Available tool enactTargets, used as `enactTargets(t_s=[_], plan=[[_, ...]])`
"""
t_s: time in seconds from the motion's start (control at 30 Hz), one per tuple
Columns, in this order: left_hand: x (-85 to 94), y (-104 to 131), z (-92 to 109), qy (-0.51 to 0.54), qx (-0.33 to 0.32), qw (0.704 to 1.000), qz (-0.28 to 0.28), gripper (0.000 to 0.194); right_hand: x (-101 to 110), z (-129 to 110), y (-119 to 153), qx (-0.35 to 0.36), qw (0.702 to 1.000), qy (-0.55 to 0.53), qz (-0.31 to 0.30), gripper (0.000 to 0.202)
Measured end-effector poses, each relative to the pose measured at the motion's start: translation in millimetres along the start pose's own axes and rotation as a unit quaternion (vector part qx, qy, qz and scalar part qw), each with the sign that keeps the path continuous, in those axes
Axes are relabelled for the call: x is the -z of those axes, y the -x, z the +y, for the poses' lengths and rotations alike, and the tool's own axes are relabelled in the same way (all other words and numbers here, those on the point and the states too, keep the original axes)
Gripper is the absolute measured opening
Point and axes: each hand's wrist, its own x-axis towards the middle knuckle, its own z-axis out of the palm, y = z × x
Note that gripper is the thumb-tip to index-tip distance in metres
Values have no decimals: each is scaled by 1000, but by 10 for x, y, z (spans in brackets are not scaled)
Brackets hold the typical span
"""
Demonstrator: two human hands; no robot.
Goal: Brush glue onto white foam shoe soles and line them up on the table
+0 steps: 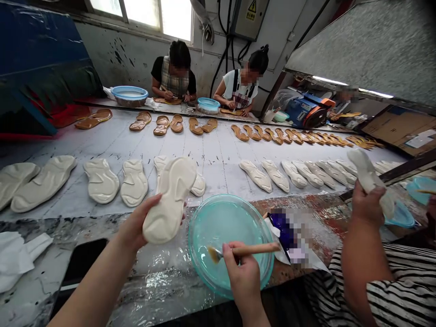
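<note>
Left forearm point(98, 281) comes in low at the left, ending in the left hand point(139, 222), partly closed round the edge of a cream insole point(170, 200); thumb on the side facing the camera, fingertips peeking out at the right edge. Insole is tilted, held up left of the teal bowl point(191, 240), left of and higher in view than the right hand point(242, 268), well apart from it. Right hand is curled shut on the brush point(257, 248), thumb and fingers pinching near the ferrule, handle pointing right, bristles left over the milky bowl contents; can't tell if bristles touch the liquid. Blue-purple packet point(282, 229) just right of bowl, dark flat object point(81, 263) and crumpled tissue point(17, 259) to the left. Cream insoles point(134, 182) lie in a row beyond, brown insoles point(162, 125) farther back. Co-worker's hand point(368, 204) at right grips another pale piece point(366, 170). Two people point(175, 75) bend over brown pieces across the white surface point(218, 154).
</note>
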Motion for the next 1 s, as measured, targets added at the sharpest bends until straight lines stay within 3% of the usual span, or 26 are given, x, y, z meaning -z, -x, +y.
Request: enactTargets(t_s=[0.1,0.2,0.4,0.63,0.73,0.8,0.87,0.93,1.0], plan=[[119,336,-196,108,24,993,32,51,-319,45,261,-17,998,29,-61,32],[137,503,-332,180,44,981,57,48,-425,50,280,-24,993,50,-107,33],[54,637,-364,234,88,967,49,46,-328,-78,300,-40,997,4,-73,39],[-64,777,-260,267,87,959,-31,45,-181,-255,417,-83,966,-206,-131,47],[-206,891,-208,275,73,955,-84,47,-145,-457,598,17,945,-300,-131,36],[-279,978,-217,290,70,948,-115,49,-185,-596,744,184,925,-308,-126,21],[-294,1062,-277,301,71,943,-127,51,-262,-673,871,328,900,-258,-127,27],[-250,1131,-369,315,63,939,-126,53,-328,-670,964,365,898,-210,-127,37],[-191,1180,-440,332,47,934,-126,56,-338,-634,1030,297,924,-198,-136,31]])
